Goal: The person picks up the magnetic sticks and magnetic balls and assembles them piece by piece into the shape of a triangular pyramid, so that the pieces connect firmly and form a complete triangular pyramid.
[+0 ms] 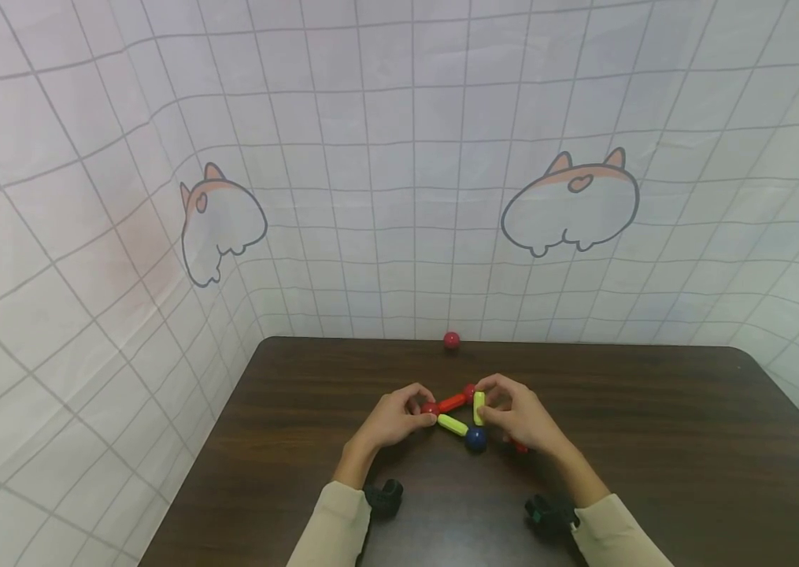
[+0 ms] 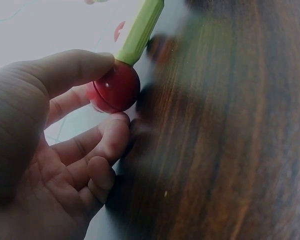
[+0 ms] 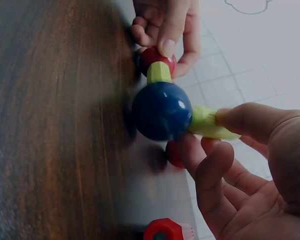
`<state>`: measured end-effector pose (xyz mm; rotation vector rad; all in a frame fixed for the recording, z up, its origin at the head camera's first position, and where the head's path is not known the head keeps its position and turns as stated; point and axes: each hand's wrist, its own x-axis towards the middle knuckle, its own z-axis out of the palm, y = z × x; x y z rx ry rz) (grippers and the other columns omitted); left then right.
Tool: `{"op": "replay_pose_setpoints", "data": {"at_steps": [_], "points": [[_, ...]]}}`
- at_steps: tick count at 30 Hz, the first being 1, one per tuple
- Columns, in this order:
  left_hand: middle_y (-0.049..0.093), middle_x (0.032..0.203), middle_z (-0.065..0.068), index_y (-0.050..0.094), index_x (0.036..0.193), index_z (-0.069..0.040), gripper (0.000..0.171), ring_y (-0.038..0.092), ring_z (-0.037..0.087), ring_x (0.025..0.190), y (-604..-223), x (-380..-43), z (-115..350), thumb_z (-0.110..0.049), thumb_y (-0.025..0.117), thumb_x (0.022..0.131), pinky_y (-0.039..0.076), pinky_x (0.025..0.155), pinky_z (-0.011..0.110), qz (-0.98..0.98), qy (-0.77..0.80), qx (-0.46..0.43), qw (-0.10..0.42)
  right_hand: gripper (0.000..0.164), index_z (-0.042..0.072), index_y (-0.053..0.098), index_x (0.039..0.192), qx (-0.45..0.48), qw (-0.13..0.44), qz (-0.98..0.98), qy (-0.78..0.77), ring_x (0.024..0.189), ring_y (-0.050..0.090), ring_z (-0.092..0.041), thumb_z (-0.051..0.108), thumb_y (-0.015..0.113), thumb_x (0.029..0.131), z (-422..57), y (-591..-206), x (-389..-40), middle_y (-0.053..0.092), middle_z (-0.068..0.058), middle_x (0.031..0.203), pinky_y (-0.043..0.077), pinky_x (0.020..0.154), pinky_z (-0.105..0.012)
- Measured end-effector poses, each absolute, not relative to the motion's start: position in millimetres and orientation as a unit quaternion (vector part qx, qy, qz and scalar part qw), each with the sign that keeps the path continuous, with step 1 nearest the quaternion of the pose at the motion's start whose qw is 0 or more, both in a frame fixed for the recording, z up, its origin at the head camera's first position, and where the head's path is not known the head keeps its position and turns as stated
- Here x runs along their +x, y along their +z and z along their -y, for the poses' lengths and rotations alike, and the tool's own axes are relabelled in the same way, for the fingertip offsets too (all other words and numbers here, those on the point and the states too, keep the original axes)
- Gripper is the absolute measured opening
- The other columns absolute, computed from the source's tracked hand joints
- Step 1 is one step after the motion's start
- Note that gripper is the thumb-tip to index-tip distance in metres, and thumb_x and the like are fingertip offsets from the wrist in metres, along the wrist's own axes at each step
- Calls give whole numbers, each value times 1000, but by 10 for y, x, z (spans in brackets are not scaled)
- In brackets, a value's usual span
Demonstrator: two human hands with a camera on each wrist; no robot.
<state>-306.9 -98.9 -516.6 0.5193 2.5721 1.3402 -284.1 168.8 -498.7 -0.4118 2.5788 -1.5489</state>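
Observation:
My left hand [image 1: 393,415] pinches a red ball [image 2: 116,87] between thumb and fingers. From that ball a yellow-green stick [image 1: 453,425] runs to a blue ball [image 3: 162,111], and a red stick [image 1: 452,403] runs to a farther red ball [image 1: 470,390]. Between thumb and fingers, my right hand [image 1: 523,413] pinches a second yellow-green stick [image 3: 206,123], whose near end meets the blue ball. Its far end lies close to the farther red ball; whether they join I cannot tell.
A loose red ball [image 1: 452,340] sits at the table's back edge. Partly hidden beneath my right hand lies another red piece [image 3: 164,230]. The dark wooden table [image 1: 300,441] meets a white gridded cloth [image 1: 399,197] behind. Black bands are on both wrists.

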Motion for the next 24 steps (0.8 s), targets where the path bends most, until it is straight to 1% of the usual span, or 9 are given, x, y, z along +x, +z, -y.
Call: {"op": "replay_pose_setpoints", "data": {"at_steps": [4,8,16,24], "points": [[59,79,1,67,113,-22,21,50,12,64,-5159,-3068,991,-27,75,94,41,57,27,-869,454,173,100,31,12,61,124,-139,49,-848,-509,54,58,-18,10,71,94,-1674,-4998,-2845,65,-14,103,51,46,-31],[59,79,1,67,114,-22,22,50,13,64,-5153,-3062,997,-26,75,94,40,57,27,-868,455,174,101,31,12,61,123,-136,47,-850,-507,52,57,-17,10,72,94,-1666,-4994,-2843,65,-14,102,51,46,-31],[59,79,1,67,114,-20,22,50,12,64,-5158,-3064,998,-26,75,93,40,57,26,-866,455,181,97,32,11,62,124,-127,47,-853,-504,54,57,-18,8,72,94,-1658,-5016,-2852,64,-13,100,51,47,-30],[59,79,2,68,113,-18,23,50,11,63,-5155,-3056,990,-24,77,92,40,56,25,-866,455,189,89,33,11,63,128,-113,50,-867,-482,56,59,-18,13,70,96,-1624,-4996,-2839,67,-13,104,52,50,-32]]}}
